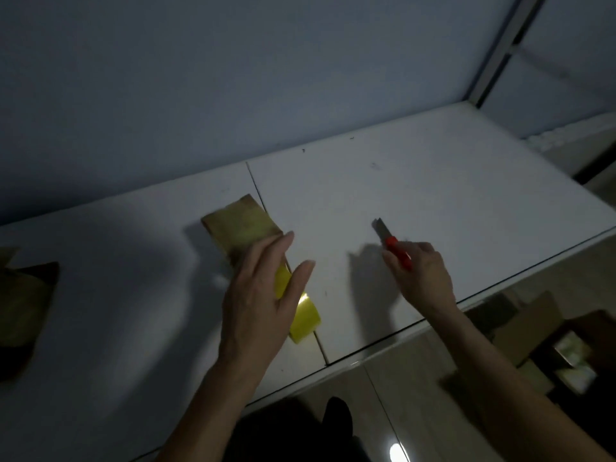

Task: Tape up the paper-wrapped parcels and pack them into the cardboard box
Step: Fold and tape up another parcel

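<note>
Dimly lit, the white surface [433,181] meets a pale wall. Left hand [263,295] lies flat-fingered over the parcel [240,228] and yellow tape [305,320]; right hand [423,271] grips a red knife [395,246].

The room is dim. A plain, pale blue-grey wall [233,78] fills the upper part of the view, with a pale vertical frame strip [500,51] at its right end. Below it runs a white table [450,195] made of two tops butted together (a thin dark seam crosses it near the middle). Glossy tiled floor [383,395] shows beneath, catching a small bright reflection.
</note>
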